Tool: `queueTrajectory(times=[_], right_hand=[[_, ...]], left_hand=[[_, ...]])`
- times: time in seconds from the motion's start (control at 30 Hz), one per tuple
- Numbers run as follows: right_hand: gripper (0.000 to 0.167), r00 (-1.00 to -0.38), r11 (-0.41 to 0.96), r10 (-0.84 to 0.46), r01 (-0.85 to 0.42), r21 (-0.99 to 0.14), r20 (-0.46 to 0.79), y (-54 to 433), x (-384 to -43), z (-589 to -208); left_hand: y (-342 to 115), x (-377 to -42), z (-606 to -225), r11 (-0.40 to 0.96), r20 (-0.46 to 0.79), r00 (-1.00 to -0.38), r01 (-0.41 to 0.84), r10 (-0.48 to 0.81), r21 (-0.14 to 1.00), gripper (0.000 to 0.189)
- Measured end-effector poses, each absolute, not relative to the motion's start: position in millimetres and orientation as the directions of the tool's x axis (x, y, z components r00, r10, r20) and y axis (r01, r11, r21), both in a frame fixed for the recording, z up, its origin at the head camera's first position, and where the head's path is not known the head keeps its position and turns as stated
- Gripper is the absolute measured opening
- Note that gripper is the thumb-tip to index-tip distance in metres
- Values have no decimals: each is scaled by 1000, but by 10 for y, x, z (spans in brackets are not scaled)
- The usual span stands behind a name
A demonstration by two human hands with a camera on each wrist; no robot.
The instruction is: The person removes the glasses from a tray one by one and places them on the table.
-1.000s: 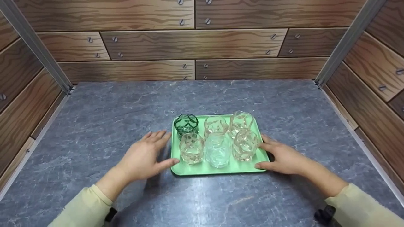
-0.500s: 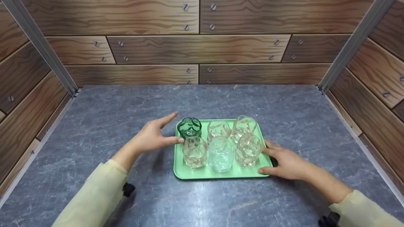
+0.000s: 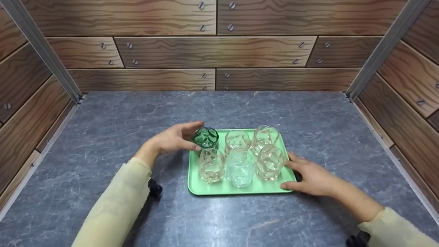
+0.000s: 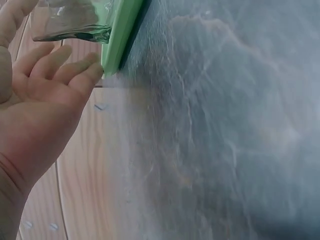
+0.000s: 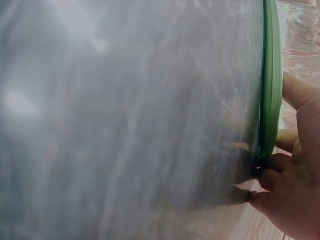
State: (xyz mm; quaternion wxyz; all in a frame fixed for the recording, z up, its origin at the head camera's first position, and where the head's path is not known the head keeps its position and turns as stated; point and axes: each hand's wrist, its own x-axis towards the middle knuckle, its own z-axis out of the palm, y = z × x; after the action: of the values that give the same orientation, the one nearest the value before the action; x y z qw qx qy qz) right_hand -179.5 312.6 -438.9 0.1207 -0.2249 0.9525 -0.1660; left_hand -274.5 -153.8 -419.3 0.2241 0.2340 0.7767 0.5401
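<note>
A light green tray (image 3: 202, 189) carries several upright drinking glasses. At its back left corner stands a dark green glass (image 3: 206, 139), which my left hand (image 3: 171, 139) reaches around from the left, thumb in front and fingers behind. In the left wrist view, a gap shows between some fingers (image 4: 60, 65) and the glass (image 4: 75, 22) above them. My right hand (image 3: 313, 176) holds the tray's right edge, its thumb over the rim and some fingers curled against the tray's side (image 5: 271, 75). Nearest to that hand is a clear glass (image 3: 270, 164).
Other glasses on the tray are a clear one at front left (image 3: 211, 166), a pale mint one at front middle (image 3: 239, 171) and two clear ones behind. The tray lies on a grey marbled table (image 3: 137, 109). Wood-patterned walls (image 3: 164, 51) enclose the back and sides.
My left hand has moved from beside the tray's left edge, forward and then right, to surround the dark green glass. My right hand stays at the tray's right edge.
</note>
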Motion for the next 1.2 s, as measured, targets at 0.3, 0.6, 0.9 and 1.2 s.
queueTrajectory(times=[0.3,0.6,0.9,1.2], right_hand=[[99,-871,844,-467,-387,-372,-154,3119,-1787,-4386],[96,-872,837,-473,-402,-371,-124,3120,-1784,-4384],[98,-874,840,-472,-407,-358,-113,3133,-1796,-4376],[99,-867,840,-475,-396,-371,-149,3103,-1801,-4383]], left_hand=[[-1455,-2816,-4254,217,-101,-753,57,650,975,98],[-1415,-2825,-4286,163,-62,-793,48,605,985,88],[-1535,-2836,-4141,165,20,-896,104,445,981,78],[-1877,-2998,-3996,137,62,-970,96,234,986,80]])
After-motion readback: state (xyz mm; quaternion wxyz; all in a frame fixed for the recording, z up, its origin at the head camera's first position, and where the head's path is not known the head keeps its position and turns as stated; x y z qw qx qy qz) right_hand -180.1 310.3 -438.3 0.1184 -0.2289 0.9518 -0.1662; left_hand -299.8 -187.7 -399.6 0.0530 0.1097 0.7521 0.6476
